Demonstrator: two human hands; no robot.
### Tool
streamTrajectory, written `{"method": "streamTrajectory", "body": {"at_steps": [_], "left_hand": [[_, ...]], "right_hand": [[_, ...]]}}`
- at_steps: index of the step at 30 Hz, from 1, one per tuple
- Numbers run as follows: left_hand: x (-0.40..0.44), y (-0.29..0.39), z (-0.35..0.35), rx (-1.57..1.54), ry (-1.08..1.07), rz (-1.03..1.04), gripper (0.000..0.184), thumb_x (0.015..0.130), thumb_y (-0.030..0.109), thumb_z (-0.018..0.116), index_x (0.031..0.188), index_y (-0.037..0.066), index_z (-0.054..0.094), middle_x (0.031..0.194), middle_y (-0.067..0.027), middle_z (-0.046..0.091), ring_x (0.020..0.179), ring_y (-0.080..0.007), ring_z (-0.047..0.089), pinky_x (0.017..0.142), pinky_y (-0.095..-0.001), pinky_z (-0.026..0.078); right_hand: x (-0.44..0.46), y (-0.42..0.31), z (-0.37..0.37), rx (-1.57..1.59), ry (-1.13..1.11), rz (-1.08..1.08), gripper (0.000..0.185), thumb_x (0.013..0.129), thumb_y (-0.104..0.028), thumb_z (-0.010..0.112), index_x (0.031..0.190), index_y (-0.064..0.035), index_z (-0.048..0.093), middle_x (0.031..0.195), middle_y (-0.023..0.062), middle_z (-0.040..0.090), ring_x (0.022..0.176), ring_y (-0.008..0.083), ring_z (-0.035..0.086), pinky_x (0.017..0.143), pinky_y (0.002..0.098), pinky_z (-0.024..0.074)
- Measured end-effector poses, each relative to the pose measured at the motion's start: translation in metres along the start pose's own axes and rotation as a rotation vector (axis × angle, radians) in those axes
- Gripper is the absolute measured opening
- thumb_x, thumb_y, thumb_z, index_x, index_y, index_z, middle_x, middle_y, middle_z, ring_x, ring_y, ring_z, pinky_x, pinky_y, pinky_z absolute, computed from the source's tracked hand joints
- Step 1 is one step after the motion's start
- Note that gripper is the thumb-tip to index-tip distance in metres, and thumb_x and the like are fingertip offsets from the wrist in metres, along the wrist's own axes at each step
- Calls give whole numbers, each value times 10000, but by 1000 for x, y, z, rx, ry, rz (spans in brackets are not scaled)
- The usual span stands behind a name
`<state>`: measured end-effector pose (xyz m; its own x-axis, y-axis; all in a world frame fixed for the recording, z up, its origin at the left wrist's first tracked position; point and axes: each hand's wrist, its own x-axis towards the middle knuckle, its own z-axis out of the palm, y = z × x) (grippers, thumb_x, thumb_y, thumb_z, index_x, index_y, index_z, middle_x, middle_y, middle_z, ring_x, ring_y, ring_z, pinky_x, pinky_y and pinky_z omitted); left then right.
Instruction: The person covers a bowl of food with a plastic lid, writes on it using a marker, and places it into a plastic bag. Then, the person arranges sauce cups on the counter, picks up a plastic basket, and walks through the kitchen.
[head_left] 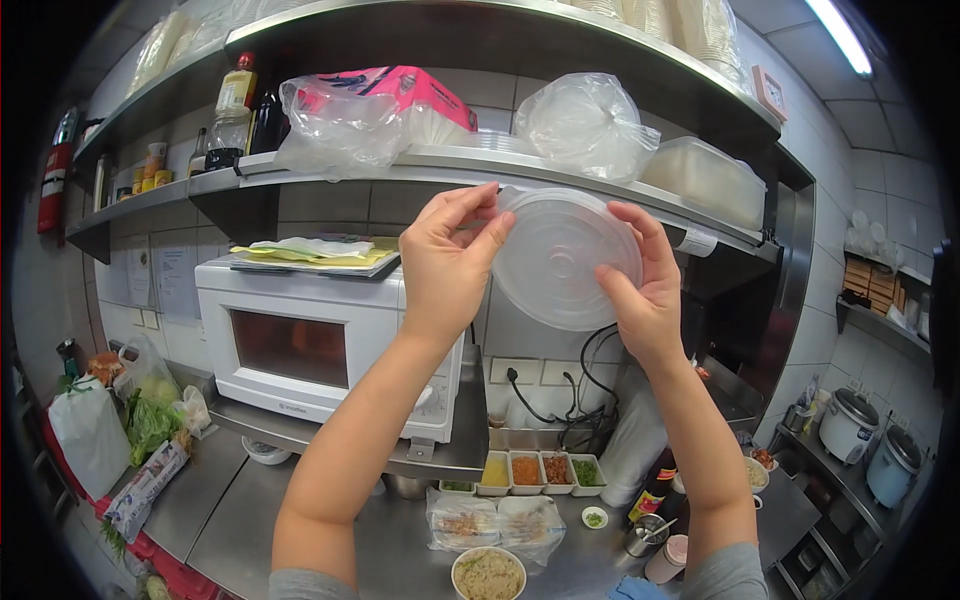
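A round translucent plastic lid [555, 258] is held up in front of the shelf, between my two hands. My left hand [455, 255] pinches its upper left edge between thumb and fingers. On the other side, my right hand [645, 285] grips the right edge, thumb across the face and fingers behind the rim. Far below them, a white bowl of rice [488, 575] stands on the steel counter, uncovered. Just behind the bowl lie two clear plastic-wrapped packs [497, 522] of food.
A white microwave [325, 345] sits left on a raised steel stand. Small trays of chopped toppings [526, 472] line the counter's back. Plastic bags [585, 125] and a pink box [400, 92] crowd the shelf above. Cables [565, 405] hang by the wall; vegetables [152, 425] lie far left.
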<state>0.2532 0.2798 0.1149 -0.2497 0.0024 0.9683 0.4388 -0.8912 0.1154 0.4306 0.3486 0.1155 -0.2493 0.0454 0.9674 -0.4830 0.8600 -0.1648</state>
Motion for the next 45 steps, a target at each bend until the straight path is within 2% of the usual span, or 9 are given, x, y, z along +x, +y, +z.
{"method": "streamTrajectory", "body": {"at_steps": [10, 13, 16, 19, 24, 28, 34, 41, 45], "left_hand": [[3, 5, -12, 88, -4, -15, 131, 765, 29, 670, 876, -21, 623, 877, -40, 600, 782, -96, 568, 694, -219, 465], [3, 6, -16, 151, -20, 13, 118, 780, 43, 659, 875, -15, 618, 853, -43, 608, 770, -89, 567, 692, -216, 461], [1, 3, -17, 147, -59, 76, 105, 801, 57, 641, 872, -13, 607, 841, -43, 613, 769, -86, 566, 701, -219, 459], [-2, 3, -17, 147, -141, 148, 87, 820, 62, 619, 856, -11, 586, 837, -42, 614, 783, -85, 566, 720, -220, 455], [-6, 8, -12, 4, -241, 150, 95, 846, 69, 586, 884, -6, 542, 820, -50, 614, 776, -82, 554, 717, -215, 443], [-7, 14, -12, -184, -178, -30, 133, 873, 118, 565, 894, -3, 512, 783, -21, 596, 714, -51, 513, 651, -190, 420], [17, 15, -25, -270, -129, -4, 237, 909, 230, 518, 1044, 86, 388, 761, 26, 488, 631, -14, 439, 532, -154, 362], [111, 36, -27, 346, 153, 586, 242, 880, 152, 558, 1074, 52, 454, 772, 20, 498, 637, -45, 433, 536, -190, 366], [162, 9, 1, 634, 78, 980, 163, 783, 18, 605, 934, 48, 552, 782, -57, 572, 698, -199, 563, 632, -276, 441]], "right_hand": [[-3, 5, 9, 26, 27, 8, 516, 697, 112, 454, 1194, -27, 437, 1181, 92, 466, 1121, 150, 426, 955, 272, 310], [-5, 7, 10, 4, -61, -16, 467, 779, 11, 488, 1231, -38, 385, 1225, 96, 416, 1132, 164, 415, 964, 293, 313], [-5, 0, 20, 695, -313, 138, 481, 866, -202, 496, 1289, -66, 313, 1228, 98, 402, 1100, 183, 439, 942, 311, 351], [1, 1, 26, 784, -367, 305, 524, 906, -320, 427, 1327, -70, 240, 1247, 99, 381, 1123, 196, 428, 945, 317, 354], [14, 1, 33, 177, -196, 106, 269, 811, -106, 618, 1067, -26, 600, 913, 18, 498, 896, 111, 491, 784, 251, 413], [13, 12, 26, 221, -172, -9, 155, 847, 11, 516, 936, -6, 642, 916, 22, 503, 814, 94, 506, 731, 225, 424], [11, 22, 10, 380, -127, 40, 150, 905, -84, 458, 1017, -32, 544, 974, 38, 533, 891, 127, 554, 791, 268, 450], [-15, 36, -42, 530, 200, 296, 185, 942, -135, 336, 1067, -45, 440, 1000, 71, 554, 931, 156, 559, 841, 349, 455], [-46, 48, -66, 895, -21, 322, 160, 932, -165, 359, 998, -47, 445, 719, 50, 498, 510, 121, 490, 431, 304, 457]]}}
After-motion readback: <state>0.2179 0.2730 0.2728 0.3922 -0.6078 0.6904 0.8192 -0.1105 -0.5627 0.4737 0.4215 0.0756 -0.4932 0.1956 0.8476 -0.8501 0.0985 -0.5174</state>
